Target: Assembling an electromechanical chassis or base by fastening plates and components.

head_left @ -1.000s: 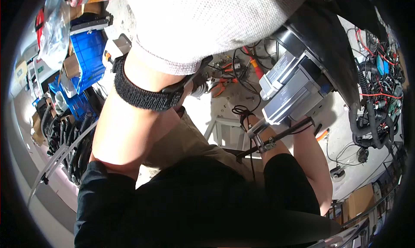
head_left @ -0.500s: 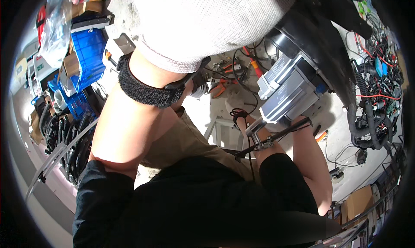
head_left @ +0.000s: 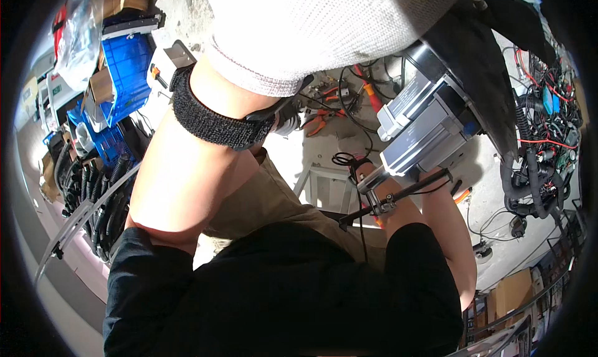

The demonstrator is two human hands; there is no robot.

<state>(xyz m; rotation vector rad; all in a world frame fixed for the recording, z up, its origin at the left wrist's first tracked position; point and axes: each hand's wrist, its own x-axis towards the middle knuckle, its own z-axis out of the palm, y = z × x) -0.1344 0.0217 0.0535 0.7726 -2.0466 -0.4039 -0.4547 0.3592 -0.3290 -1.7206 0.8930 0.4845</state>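
My left hand (head_left: 330, 27), in a white knitted glove, fills the top of the view, close up. Its fingers are cut off or hidden, so I cannot tell what they hold. A black strap (head_left: 212, 117) circles my left wrist. Beside the glove is a grey metal device (head_left: 423, 126) with two parallel ribbed bodies. A large black part (head_left: 473, 64) joins it and reaches up to the glove. Below, a metal clamp with a black rod (head_left: 398, 198) is attached. My right forearm (head_left: 451, 238) runs up behind the device, which hides the right hand.
Orange-handled pliers (head_left: 316, 125), a red-and-yellow screwdriver (head_left: 374, 98) and cables lie on the pale floor. A small metal frame (head_left: 327, 185) stands near my legs. Tangled wiring (head_left: 548, 126) is heaped at right. A blue crate (head_left: 128, 70) and black corrugated hoses (head_left: 99, 201) are at left.
My gloved left hand and the grey device have moved slightly to the right. Otherwise the surroundings stand much as before.
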